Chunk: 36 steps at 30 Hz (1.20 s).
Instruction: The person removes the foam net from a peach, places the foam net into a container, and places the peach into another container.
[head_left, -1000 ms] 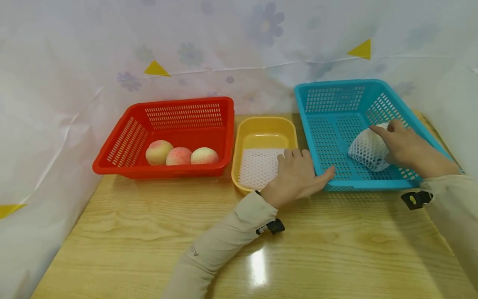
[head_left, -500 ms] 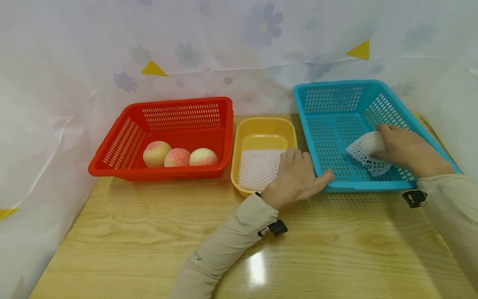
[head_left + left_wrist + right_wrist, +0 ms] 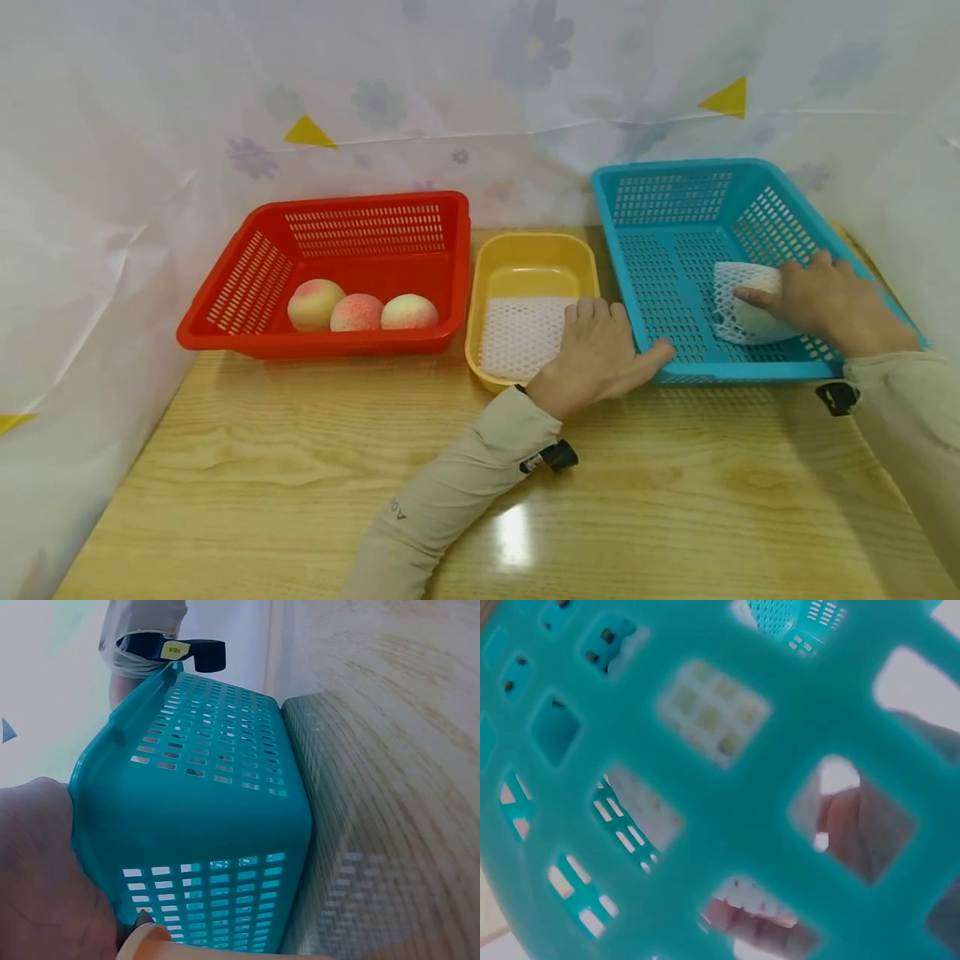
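Note:
In the head view, a pale peach in a white foam net (image 3: 738,312) lies in the front right of the blue basket (image 3: 678,258). My right hand (image 3: 836,300) grips it from the right, thumb across its near side. The right wrist view looks through the basket's holes, with parts of the fingers (image 3: 761,930) and the netted peach (image 3: 712,712) behind. My left hand (image 3: 596,354) holds the basket's front left corner, thumb over the rim and fingertips down outside the wall. That corner and the palm (image 3: 45,870) show in the left wrist view.
A yellow bin (image 3: 534,244) between the baskets holds flat white foam nets (image 3: 521,333). The red basket (image 3: 322,343) at left contains three peaches (image 3: 356,313). Behind the wooden table (image 3: 300,467) hangs a flowered white sheet (image 3: 420,92).
My right hand has turned the netted peach inside the blue basket, so the net's loose end now points left rather than down-left. My left hand has stayed at the basket corner.

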Available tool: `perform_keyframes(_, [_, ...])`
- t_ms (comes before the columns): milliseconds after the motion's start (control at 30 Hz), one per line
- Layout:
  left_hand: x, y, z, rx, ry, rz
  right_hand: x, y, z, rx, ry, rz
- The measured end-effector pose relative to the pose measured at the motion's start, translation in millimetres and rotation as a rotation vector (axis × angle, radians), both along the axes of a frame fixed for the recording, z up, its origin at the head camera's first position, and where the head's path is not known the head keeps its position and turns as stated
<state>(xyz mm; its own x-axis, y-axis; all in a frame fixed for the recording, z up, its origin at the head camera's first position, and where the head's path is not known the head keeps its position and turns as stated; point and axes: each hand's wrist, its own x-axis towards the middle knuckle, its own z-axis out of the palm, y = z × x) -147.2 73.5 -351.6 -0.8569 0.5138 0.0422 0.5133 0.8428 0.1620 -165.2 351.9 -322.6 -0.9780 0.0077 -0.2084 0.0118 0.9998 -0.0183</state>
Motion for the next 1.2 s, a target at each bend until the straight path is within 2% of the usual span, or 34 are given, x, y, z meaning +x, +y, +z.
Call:
perform_keyframes(133, [0.0,0.6,-0.8,-0.007,-0.011,0.005,1.7,0,-3.2,0.039,0.032,0.117])
perform_keyframes(267, [0.0,1.2,-0.2,-0.013,-0.011,0.006,1.8,1,-6.1,0.041,-0.006,0.206])
perform_keyframes(667, [1.1,-0.3,0.5,-0.023,0.027,-0.010,-0.1,2,-10.9,-0.046,0.021,0.205])
perform_keyframes(833, [1.2,-0.1,-0.6,0.000,0.026,-0.016,-0.3,2,-11.7,-0.092,0.004,0.207])
perform_keyframes(1067, [-0.3,-0.9,-0.1,-0.059,0.016,0.009,-2.5,3,-11.9,-0.113,0.032,0.252])
perform_keyframes(1200, [-0.3,0.4,-0.7,-0.036,0.023,-0.010,-1.3,5,-10.9,-0.130,0.038,0.247])
